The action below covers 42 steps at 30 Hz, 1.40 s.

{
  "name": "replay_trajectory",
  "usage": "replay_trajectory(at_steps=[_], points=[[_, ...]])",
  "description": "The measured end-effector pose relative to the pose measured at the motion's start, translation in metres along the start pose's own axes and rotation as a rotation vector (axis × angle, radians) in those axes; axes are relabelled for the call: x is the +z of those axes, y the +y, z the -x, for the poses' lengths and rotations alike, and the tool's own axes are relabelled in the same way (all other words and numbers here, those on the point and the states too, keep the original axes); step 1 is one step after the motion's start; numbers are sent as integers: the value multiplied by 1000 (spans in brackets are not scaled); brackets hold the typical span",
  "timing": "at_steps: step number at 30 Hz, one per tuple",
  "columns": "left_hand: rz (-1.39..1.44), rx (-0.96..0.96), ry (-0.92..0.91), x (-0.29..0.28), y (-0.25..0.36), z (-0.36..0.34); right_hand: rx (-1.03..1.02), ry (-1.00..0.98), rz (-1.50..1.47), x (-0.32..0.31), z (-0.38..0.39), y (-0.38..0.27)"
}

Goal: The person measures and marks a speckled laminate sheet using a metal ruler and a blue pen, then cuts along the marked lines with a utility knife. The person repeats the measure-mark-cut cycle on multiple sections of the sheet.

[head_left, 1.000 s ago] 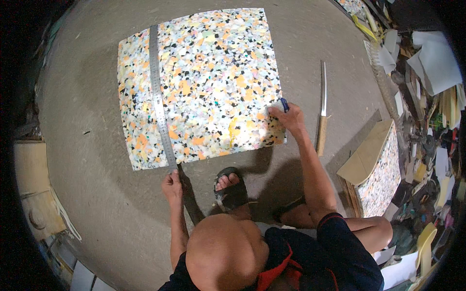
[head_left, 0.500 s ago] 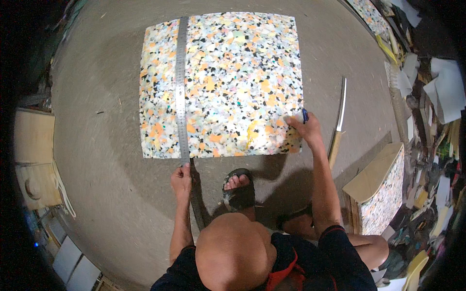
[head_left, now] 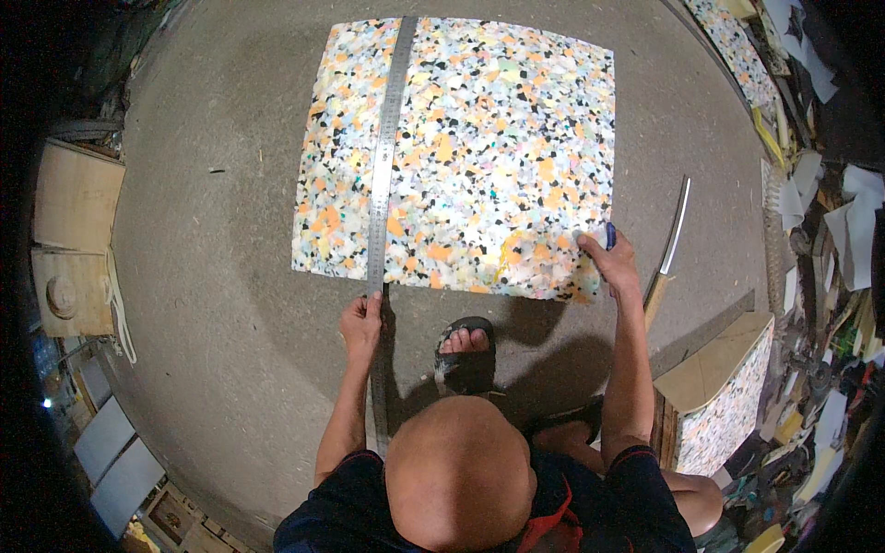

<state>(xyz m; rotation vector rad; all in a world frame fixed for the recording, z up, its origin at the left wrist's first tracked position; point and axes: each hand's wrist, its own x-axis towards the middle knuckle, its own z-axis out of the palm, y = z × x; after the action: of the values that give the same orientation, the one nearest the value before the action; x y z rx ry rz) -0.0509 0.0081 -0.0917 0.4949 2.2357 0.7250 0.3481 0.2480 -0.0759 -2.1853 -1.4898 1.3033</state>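
Note:
A large square sheet of speckled multicoloured foam (head_left: pixel 479 157) lies flat on the grey floor. A long steel ruler (head_left: pixel 385 166) runs lengthwise over its left part and sticks out past the near edge. My left hand (head_left: pixel 361 323) grips the ruler's near end just below the sheet. My right hand (head_left: pixel 610 260) rests on the sheet's near right corner and holds a small blue and white marker (head_left: pixel 608 234). A sandalled foot (head_left: pixel 466 348) stands between my arms.
A long knife with a wooden handle (head_left: pixel 670 247) lies on the floor right of the sheet. A thick foam block (head_left: pixel 728 396) stands at lower right. Wooden boards (head_left: pixel 74 240) sit at the left, and cluttered scraps (head_left: pixel 820 203) line the right.
The ruler has swung from slanted to nearly straight along the sheet. The whole scene has shifted right in view, and my right hand has stayed at the near right corner.

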Motion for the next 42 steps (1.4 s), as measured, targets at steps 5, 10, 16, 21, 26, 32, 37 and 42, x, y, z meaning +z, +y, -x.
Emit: replay_trajectory(at_steps=[5, 10, 16, 21, 26, 32, 37, 42], points=[[-8, 45, 12, -1, 7, 4, 12, -42, -64, -2, -2, 0], [3, -4, 6, -1, 6, 5, 6, -29, -37, -1, -2, 1], [-31, 18, 22, -6, -2, 3, -29, -38, -83, 4, 5, -1], [-33, 15, 5, -12, -4, 5, -18, -78, -217, 6, 13, -4], [-46, 21, 7, -13, -6, 6, 24, -66, -190, 9, 14, -2], [-3, -12, -13, -10, -10, 3, 11, -90, -243, 8, 13, 3], [4, 16, 4, -8, -12, 2, -19, -54, -155, 8, 11, 4], [4, -5, -7, -7, -20, -2, -15, -53, -128, 7, 11, 2]])
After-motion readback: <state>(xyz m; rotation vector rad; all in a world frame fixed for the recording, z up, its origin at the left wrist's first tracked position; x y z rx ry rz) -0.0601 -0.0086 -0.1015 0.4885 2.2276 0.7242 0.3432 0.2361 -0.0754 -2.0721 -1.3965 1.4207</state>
